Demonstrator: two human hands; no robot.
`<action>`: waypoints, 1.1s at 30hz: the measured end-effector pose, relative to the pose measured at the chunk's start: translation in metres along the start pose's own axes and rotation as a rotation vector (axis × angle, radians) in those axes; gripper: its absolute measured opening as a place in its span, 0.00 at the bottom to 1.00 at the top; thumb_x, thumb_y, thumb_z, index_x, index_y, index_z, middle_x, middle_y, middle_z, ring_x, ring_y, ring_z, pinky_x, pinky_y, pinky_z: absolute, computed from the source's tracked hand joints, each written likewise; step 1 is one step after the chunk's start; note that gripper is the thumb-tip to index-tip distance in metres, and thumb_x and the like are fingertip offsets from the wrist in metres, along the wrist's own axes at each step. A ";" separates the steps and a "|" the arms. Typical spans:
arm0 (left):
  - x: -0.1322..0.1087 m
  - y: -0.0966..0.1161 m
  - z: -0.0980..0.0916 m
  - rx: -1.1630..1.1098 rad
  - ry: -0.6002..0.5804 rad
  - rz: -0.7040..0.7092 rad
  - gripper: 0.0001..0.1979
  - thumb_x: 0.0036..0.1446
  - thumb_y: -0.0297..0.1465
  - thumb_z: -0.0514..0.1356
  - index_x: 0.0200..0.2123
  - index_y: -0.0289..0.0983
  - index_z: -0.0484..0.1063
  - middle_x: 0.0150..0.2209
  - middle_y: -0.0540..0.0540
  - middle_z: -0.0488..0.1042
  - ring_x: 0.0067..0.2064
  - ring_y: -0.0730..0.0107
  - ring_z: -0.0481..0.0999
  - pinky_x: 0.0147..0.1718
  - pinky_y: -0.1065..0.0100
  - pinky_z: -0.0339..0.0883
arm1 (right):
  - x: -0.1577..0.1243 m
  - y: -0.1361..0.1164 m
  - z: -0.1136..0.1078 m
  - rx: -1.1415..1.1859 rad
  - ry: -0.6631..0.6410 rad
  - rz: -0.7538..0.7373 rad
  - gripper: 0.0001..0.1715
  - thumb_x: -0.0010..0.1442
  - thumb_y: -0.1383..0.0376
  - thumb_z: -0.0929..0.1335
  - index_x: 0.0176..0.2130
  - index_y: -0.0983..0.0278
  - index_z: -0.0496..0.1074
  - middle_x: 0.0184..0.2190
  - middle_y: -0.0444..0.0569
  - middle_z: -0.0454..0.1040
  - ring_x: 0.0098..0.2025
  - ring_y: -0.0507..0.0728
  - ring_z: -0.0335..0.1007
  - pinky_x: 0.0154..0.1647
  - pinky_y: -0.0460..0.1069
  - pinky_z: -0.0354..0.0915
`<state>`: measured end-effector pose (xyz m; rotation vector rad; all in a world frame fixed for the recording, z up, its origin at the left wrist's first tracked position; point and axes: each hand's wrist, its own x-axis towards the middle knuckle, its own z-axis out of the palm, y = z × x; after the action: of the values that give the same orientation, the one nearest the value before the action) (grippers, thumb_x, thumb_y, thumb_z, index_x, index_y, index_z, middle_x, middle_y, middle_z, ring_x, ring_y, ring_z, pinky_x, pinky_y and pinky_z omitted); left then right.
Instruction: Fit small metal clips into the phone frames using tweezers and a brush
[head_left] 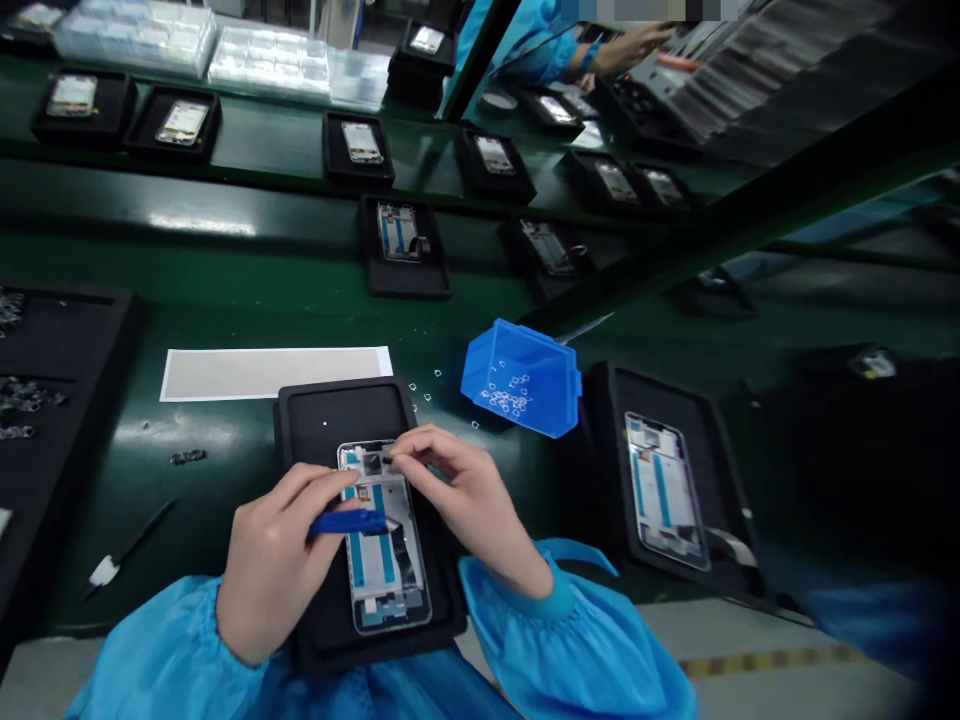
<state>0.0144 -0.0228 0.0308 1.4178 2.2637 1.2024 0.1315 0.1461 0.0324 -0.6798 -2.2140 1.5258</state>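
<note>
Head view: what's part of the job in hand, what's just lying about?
In use, judging by contact: phone frame, black tray under it, blue tool in left hand.

Apparently lying about: white strip, thin dark stick, second frame at right. Blue bin: unclear.

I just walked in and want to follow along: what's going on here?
A person's left hand holds a blue-handled tool over a phone frame lying in a black tray. The right hand is at the frame's upper right corner; whether it grips anything there is hard to tell. Beyond that hand, a blue bin holds small pieces.
</note>
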 end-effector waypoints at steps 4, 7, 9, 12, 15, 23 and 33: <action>0.017 0.004 -0.008 -0.274 -0.065 -0.209 0.09 0.62 0.33 0.59 0.39 0.40 0.79 0.32 0.49 0.79 0.33 0.70 0.79 0.34 0.71 0.73 | 0.000 -0.005 0.004 0.377 -0.170 0.297 0.17 0.58 0.52 0.73 0.34 0.63 0.73 0.26 0.45 0.74 0.26 0.52 0.71 0.26 0.46 0.69; 0.024 0.004 -0.007 -0.339 -0.106 -0.343 0.11 0.58 0.36 0.60 0.38 0.39 0.79 0.22 0.51 0.73 0.24 0.71 0.72 0.26 0.71 0.69 | 0.001 -0.004 0.008 0.532 -0.246 0.415 0.22 0.54 0.48 0.75 0.33 0.64 0.72 0.23 0.43 0.74 0.21 0.50 0.68 0.21 0.44 0.67; 0.025 0.004 -0.004 -0.365 -0.128 -0.392 0.12 0.56 0.37 0.60 0.38 0.38 0.79 0.18 0.53 0.69 0.21 0.72 0.68 0.23 0.71 0.66 | 0.002 -0.003 0.009 0.598 -0.276 0.431 0.24 0.53 0.47 0.75 0.33 0.64 0.71 0.22 0.42 0.73 0.19 0.48 0.67 0.19 0.42 0.65; 0.026 0.006 0.000 -0.370 -0.143 -0.401 0.14 0.55 0.38 0.60 0.40 0.37 0.79 0.17 0.54 0.65 0.20 0.73 0.66 0.22 0.72 0.63 | 0.002 -0.001 0.011 0.677 -0.300 0.435 0.24 0.52 0.48 0.76 0.32 0.64 0.70 0.20 0.41 0.72 0.19 0.48 0.66 0.18 0.41 0.65; 0.027 0.011 0.001 -0.363 -0.131 -0.383 0.14 0.55 0.37 0.61 0.40 0.37 0.79 0.16 0.55 0.62 0.20 0.73 0.65 0.21 0.72 0.63 | 0.001 0.000 0.011 0.725 -0.307 0.437 0.24 0.52 0.48 0.76 0.32 0.65 0.70 0.20 0.41 0.71 0.18 0.47 0.65 0.17 0.40 0.65; 0.020 0.005 -0.001 -0.419 0.160 -0.285 0.14 0.62 0.40 0.57 0.33 0.37 0.76 0.27 0.49 0.72 0.21 0.77 0.65 0.22 0.72 0.63 | -0.008 -0.001 0.011 0.365 -0.153 0.137 0.14 0.64 0.55 0.68 0.35 0.64 0.70 0.27 0.45 0.74 0.25 0.51 0.72 0.22 0.44 0.70; 0.018 0.003 -0.012 -0.400 -0.122 -0.448 0.15 0.59 0.41 0.58 0.37 0.37 0.78 0.28 0.48 0.75 0.30 0.69 0.75 0.31 0.69 0.71 | -0.015 -0.001 0.012 -0.606 0.179 -0.885 0.10 0.69 0.73 0.62 0.45 0.68 0.73 0.39 0.56 0.80 0.39 0.57 0.79 0.36 0.49 0.76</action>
<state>0.0006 -0.0135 0.0446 0.7652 1.9648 1.2756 0.1373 0.1282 0.0291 0.0641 -2.3306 0.3548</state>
